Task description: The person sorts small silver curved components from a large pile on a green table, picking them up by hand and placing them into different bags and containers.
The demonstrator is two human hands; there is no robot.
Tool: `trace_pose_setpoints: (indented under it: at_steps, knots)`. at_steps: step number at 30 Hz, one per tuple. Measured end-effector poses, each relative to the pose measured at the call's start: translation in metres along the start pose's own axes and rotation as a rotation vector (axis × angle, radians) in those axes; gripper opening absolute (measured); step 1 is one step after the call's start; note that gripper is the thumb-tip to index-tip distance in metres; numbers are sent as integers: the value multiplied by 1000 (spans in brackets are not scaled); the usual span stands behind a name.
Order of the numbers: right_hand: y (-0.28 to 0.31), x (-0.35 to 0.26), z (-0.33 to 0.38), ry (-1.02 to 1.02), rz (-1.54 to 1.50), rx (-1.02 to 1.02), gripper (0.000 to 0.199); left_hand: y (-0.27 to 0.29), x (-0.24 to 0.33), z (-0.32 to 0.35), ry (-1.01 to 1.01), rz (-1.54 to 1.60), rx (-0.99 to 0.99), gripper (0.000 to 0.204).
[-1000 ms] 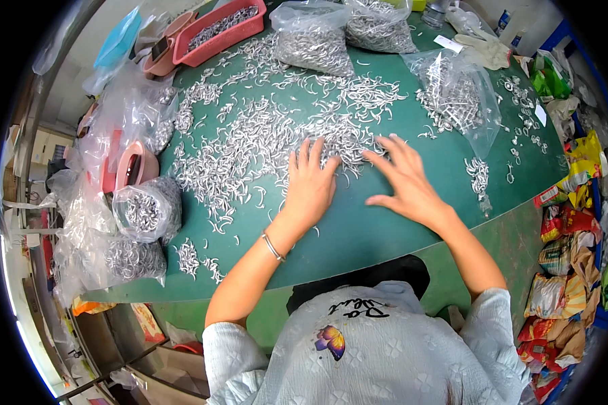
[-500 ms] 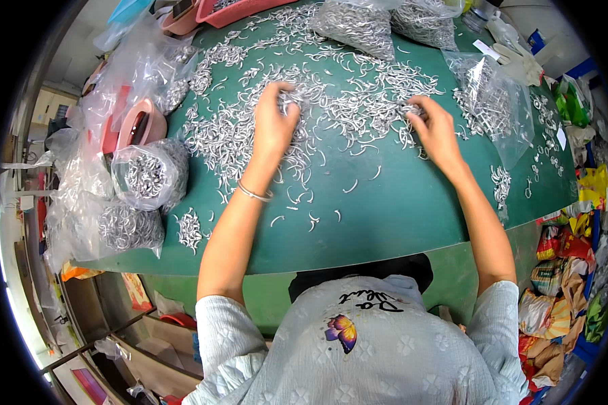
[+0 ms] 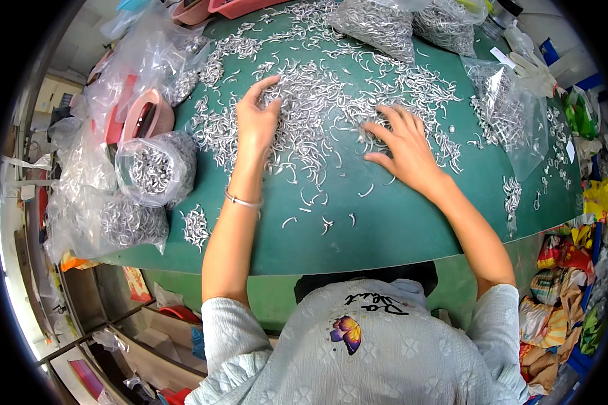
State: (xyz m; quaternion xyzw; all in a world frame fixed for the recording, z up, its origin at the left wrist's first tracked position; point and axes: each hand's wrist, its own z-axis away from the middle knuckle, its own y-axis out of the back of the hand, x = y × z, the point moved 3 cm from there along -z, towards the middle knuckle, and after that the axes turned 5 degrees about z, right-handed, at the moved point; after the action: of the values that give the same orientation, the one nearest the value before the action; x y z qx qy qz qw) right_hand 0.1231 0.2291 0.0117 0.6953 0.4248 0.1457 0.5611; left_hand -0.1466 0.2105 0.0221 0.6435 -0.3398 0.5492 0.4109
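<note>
A wide scatter of small curved silver metal hooks (image 3: 317,115) covers the far half of a green work table (image 3: 385,229), thickest between and under the two hands. The left hand (image 3: 255,121) lies flat on the left part of the pile, palm down, fingers spread and stretched away from the person, gripping nothing; a thin silver bracelet (image 3: 242,200) circles its wrist. The right hand (image 3: 404,145) rests palm down on the right edge of the pile, fingers splayed and pointing left into the hooks, thumb tucked toward the near side; it too is unclenched and holds nothing. A few stray hooks lie on bare green cloth nearer the person, just in front of both wrists.

Left of the left forearm sit clear plastic bags filled with the same hooks (image 3: 154,169), with a pink plastic tub (image 3: 152,118) beside them. More filled clear bags (image 3: 375,23) stand at the far edge, and a loosely filled bag (image 3: 507,115) lies right of the right hand. The person wears a pale patterned top with a butterfly patch (image 3: 348,332).
</note>
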Motion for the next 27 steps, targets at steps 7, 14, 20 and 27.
trace_pose_setpoints:
  at_steps: [7,14,20,27]
  knots:
    - [36,20,46,201,-159,-2,14,4,-2,4,-234,-228,62,33]
    - [63,63,73,-70,229,116,22,-13,9,5,-167,43,-186,38]
    - [46,39,26,-178,-101,119,29,-36,15,14,-334,-29,-339,39]
    - [-12,12,-30,7,-13,-2,45,-73,5,47,-509,-1046,-255,44]
